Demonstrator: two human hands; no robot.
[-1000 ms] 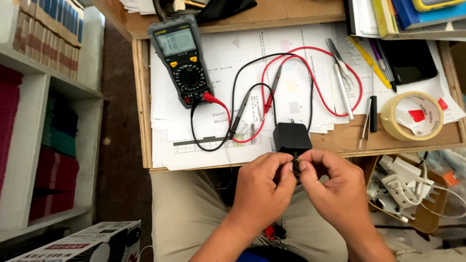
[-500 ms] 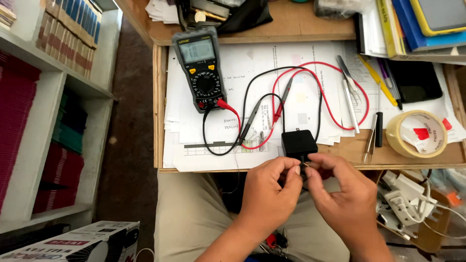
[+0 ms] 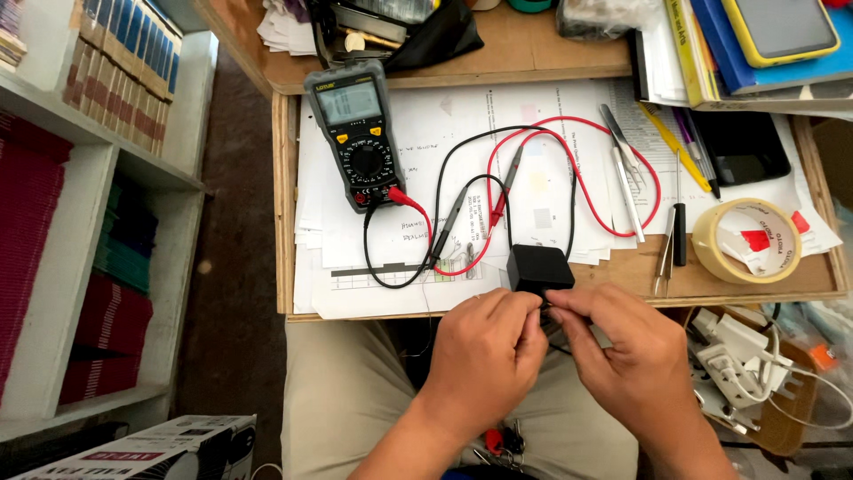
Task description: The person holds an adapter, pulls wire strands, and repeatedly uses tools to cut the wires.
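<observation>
My left hand [image 3: 484,356] and my right hand [image 3: 626,356] meet at the front edge of a pull-out desk tray [image 3: 283,204], fingertips pinched together on something small and dark just below a black box-shaped adapter [image 3: 538,268]. Exactly what the fingers pinch is hidden. The adapter rests on the papers at the tray's front edge. A grey digital multimeter [image 3: 354,133] lies at the back left, its red lead [image 3: 569,147] and black lead [image 3: 444,187] looped over the white papers [image 3: 418,124].
A roll of tape [image 3: 746,240], tweezers, a small screwdriver [image 3: 679,227] and pens lie at the tray's right. A phone [image 3: 782,27] on books sits at the back right. A bookshelf [image 3: 98,204] stands to the left, a power strip [image 3: 737,356] and cables to the lower right.
The view has shifted so the tray and meter sit further right in the picture. Both hands stay pinched together under the black adapter, with only small finger movement.
</observation>
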